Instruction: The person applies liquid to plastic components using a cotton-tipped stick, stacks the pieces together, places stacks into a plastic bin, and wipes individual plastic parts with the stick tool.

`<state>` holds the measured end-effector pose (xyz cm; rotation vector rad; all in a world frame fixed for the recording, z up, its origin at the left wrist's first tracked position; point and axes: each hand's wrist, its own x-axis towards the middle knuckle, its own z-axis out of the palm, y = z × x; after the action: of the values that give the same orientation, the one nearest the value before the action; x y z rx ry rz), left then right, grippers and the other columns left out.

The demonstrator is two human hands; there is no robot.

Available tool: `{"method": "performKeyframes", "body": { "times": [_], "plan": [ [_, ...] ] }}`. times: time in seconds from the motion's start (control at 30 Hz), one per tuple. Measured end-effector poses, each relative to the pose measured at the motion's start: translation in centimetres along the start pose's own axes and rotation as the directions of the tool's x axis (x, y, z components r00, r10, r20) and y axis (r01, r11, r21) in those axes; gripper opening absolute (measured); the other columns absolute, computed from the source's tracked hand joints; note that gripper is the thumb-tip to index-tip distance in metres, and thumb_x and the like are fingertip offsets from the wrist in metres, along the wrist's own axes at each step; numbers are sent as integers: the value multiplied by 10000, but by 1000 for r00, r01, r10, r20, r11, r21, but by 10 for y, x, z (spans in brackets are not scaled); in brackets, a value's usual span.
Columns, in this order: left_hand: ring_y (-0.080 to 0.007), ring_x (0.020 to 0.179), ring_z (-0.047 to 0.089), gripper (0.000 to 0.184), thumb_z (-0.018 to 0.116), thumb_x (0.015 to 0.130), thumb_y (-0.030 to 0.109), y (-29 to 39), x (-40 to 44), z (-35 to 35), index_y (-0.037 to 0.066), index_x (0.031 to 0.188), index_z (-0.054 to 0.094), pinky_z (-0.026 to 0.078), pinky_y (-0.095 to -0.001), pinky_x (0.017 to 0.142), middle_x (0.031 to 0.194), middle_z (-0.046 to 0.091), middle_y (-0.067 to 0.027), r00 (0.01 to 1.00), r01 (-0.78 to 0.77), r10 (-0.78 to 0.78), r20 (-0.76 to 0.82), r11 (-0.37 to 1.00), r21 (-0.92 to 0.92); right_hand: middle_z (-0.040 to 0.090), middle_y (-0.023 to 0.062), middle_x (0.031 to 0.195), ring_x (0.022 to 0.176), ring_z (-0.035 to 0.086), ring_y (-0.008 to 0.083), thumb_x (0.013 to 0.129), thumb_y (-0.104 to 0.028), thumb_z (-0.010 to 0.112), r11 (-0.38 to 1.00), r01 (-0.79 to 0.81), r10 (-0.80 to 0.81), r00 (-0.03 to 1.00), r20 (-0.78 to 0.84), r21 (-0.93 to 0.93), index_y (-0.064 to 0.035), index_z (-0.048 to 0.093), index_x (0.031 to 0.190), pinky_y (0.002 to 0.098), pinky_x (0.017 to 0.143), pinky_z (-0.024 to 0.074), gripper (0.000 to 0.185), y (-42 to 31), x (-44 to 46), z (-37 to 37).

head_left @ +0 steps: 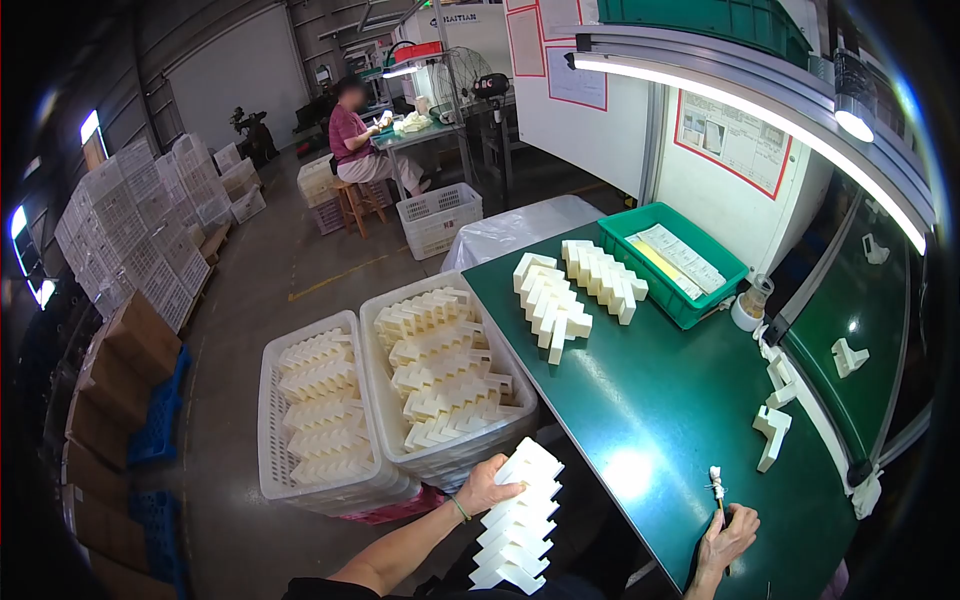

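Observation:
My left hand is closed around the upper end of a nested row of white angled plastic parts, held beside the table's near edge. Over the green tabletop, my right hand grips a thin tool whose tip looks wrapped in something white; its exact kind is unclear. Two more nested rows of white parts stand at the table's far end. Loose angled parts lie to the right, near the conveyor.
Left of the table, two white crates hold layered rows of parts. A green bin with papers and a small jar stand at the back. Along the right runs a green conveyor belt. Another person sits at a far bench.

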<state>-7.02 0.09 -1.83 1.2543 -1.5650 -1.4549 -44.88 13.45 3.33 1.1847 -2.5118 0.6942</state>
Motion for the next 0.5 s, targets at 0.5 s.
{"method": "performKeyframes", "body": {
  "times": [0.5],
  "plan": [
    [-114, 797, 566, 306, 686, 721, 106, 2, 4, 11, 30, 981, 544, 485, -295, 737, 892, 601, -38, 1000, 16, -19, -24, 991, -135, 546, 91, 838, 763, 527, 263, 628, -45, 673, 841, 349, -219, 918, -330, 414, -75, 608, 920, 378, 711, 397, 301, -43, -54, -43]
  ]
}}
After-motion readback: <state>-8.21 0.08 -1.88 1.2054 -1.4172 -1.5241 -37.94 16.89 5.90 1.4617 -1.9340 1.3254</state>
